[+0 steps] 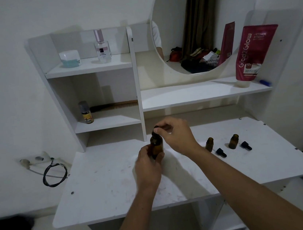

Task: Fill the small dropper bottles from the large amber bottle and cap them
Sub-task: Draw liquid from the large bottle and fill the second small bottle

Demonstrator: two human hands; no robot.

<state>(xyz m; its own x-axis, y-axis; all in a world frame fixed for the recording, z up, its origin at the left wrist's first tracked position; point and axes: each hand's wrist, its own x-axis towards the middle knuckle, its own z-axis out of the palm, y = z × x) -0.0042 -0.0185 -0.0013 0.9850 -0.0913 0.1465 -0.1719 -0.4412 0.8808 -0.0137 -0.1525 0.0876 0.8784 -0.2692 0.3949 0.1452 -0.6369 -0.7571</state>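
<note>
A person's left hand [149, 166] wrapped the body of the large amber bottle [157, 147], steadying it upright on the white worktop [106, 187], while the right hand [178, 134] pinched its black dropper cap [156, 130] between fingertips, apparently to twist it. Well to the right stood two small dropper bottles [209, 144] [233, 141] of the same brown glass (both uncapped, so likely awaiting filling), each with its black tapered cap [221, 152] [246, 145] lying on its side just beside it. The matte worktop appeared scuffed and smudged.
</note>
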